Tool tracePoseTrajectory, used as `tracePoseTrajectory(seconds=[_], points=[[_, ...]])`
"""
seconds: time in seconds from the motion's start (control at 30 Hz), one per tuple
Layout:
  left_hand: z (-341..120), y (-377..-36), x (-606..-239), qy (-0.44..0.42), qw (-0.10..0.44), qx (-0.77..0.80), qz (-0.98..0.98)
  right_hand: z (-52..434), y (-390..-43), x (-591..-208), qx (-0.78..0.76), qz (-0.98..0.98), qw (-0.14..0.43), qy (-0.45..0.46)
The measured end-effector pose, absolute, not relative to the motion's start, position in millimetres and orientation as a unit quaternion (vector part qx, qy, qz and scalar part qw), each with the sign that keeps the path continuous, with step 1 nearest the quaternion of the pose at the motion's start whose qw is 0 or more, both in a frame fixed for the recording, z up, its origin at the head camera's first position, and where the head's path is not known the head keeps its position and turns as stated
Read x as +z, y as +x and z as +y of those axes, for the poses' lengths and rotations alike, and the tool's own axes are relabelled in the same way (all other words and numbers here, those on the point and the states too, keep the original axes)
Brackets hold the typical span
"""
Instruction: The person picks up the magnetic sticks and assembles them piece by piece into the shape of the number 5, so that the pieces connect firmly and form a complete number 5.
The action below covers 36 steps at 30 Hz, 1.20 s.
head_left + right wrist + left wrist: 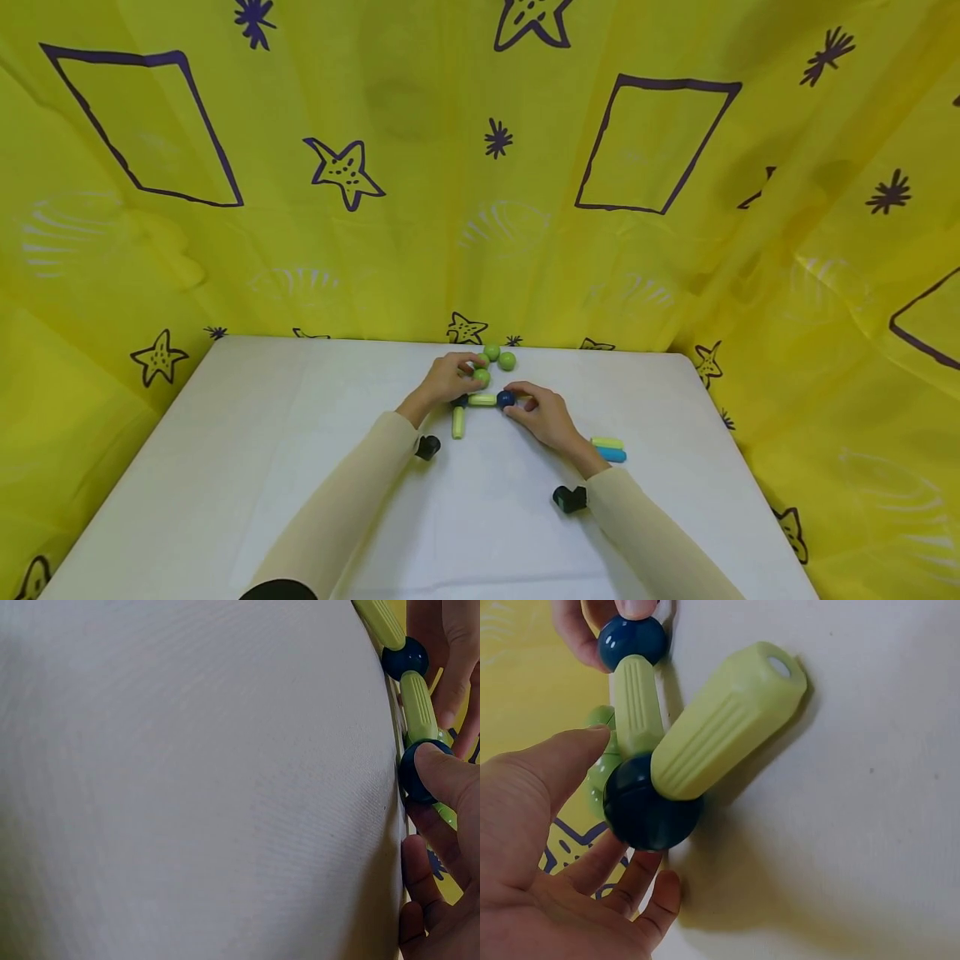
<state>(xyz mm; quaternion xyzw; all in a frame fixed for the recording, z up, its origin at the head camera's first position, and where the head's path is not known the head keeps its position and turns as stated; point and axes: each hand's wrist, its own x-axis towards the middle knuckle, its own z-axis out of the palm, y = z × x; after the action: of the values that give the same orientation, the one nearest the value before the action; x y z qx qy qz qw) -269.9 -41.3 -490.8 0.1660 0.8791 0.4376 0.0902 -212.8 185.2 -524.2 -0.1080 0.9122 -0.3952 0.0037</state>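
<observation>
Two dark blue balls and two pale green ridged sticks form a joined piece on the white table. One stick (pixel 482 400) lies between the balls; the other stick (pixel 731 720) juts from the left ball (pixel 652 802) toward the near side. My right hand (pixel 549 417) pinches the right blue ball (pixel 506 400) between thumb and fingers. Above the left ball, my left hand (pixel 447 379) reaches toward a green ball (pixel 481 378), its fingers loosely bent around the near side of the green group. Whether its fingertips touch that ball is hard to see.
More green balls (pixel 507 361) sit near the table's back edge. A pale green stick (pixel 607 442) and a blue stick (pixel 611 455) lie side by side, right of my right wrist. A yellow patterned curtain (pixel 420 250) hangs behind the white table (pixel 225 467).
</observation>
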Motion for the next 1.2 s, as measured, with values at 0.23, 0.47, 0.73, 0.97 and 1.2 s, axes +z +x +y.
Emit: tracePoseTrajectory(seconds=[0.23, 0.47, 0.73, 0.97, 1.2], points=[[-36.4, -271.3, -495.0, 0.176, 0.071, 0.434, 0.881, 185.2, -212.6, -523.7, -0.400, 0.910, 0.001, -0.109], [-34.1, -269.9, -495.0, 0.157, 0.078, 0.435, 0.883, 185.5, -212.5, -523.9, -0.401, 0.909, 0.001, -0.112], [-33.9, -272.7, -498.8, 0.158, 0.073, 0.432, 0.885, 186.0, -212.6, -524.6, -0.403, 0.908, -0.001, -0.114], [-33.3, -273.8, -500.1, 0.165, 0.070, 0.434, 0.883, 185.7, -212.0, -522.8, -0.403, 0.908, 0.002, -0.112], [-32.8, -272.9, -497.2, 0.169, 0.075, 0.429, 0.884, 185.5, -211.5, -522.7, -0.396, 0.911, -0.001, -0.115]])
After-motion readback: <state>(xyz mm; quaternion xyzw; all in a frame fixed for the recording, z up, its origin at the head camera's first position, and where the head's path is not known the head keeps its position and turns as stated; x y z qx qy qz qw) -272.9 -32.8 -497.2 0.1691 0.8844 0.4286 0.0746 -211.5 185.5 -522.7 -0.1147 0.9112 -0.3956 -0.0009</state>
